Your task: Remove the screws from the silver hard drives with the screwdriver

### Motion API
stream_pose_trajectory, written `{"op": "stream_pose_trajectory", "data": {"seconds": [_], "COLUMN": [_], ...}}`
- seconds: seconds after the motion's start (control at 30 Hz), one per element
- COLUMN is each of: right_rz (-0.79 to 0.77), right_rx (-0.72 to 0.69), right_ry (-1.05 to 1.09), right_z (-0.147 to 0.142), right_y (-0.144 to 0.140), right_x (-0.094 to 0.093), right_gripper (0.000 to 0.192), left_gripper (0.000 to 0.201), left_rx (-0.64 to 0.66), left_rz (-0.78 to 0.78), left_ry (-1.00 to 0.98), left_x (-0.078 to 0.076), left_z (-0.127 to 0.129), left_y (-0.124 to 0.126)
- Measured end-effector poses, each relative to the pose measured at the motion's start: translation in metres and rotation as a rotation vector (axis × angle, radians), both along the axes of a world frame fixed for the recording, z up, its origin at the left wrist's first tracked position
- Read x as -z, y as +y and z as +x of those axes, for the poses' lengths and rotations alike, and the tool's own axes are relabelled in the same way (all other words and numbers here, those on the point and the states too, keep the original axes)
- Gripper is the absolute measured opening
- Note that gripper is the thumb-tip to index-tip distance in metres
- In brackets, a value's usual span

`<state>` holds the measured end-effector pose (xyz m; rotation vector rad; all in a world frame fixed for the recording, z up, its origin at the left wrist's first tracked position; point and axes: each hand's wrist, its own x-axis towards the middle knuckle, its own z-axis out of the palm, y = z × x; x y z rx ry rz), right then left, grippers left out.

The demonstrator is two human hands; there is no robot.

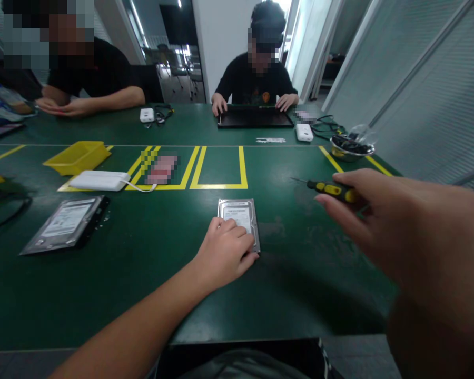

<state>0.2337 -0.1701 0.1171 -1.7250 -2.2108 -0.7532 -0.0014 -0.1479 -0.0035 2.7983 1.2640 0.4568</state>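
Observation:
A small silver hard drive [237, 206] with a white label lies flat on the green table, near the middle of the head view. My left hand [227, 250] rests over its near part, fingers curled on it and thumb at its near right corner, hiding much of the label. Raised above the table at the right, my right hand [395, 226] grips a black and yellow screwdriver [332, 190] by its handle. Its thin shaft points left, apart from the drive. A larger hard drive [67, 221] lies at the left.
Behind the larger drive are a yellow bin [79, 157] and a white power bank [100, 180] cabled to a blurred phone-shaped thing [163, 169]. A metal bowl [351, 150] of dark parts stands at the far right. Across the table, one person [256, 79] holds a black panel [255, 117]; another [98, 73] sits left.

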Motion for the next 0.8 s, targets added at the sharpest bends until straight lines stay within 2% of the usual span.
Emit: {"op": "stream_pose_trajectory", "data": {"seconds": [0.07, 0.2, 0.33, 0.57, 0.8], "right_rz": [0.031, -0.025, -0.029, -0.135, -0.203], "right_rx": [0.042, -0.062, -0.066, 0.038, 0.097], "right_ry": [-0.071, -0.062, -0.043, -0.004, -0.013], "right_z": [-0.002, -0.001, 0.003, 0.006, 0.001], "right_y": [0.012, 0.032, 0.043, 0.058, 0.061], "right_x": [0.020, 0.059, 0.084, 0.107, 0.116], "right_gripper": [0.030, 0.029, 0.036, 0.039, 0.028], "left_gripper": [0.020, 0.020, 0.021, 0.022, 0.021], "left_rx": [-0.006, -0.014, -0.017, -0.022, -0.022], "left_rz": [-0.008, -0.016, -0.020, -0.050, -0.060], "left_ry": [-0.004, -0.012, -0.018, -0.044, -0.057], "left_x": [-0.001, -0.001, 0.000, 0.001, 0.001], "left_z": [0.000, 0.001, 0.001, 0.001, 0.001], "left_y": [-0.001, -0.001, 0.000, 0.000, 0.002]}}
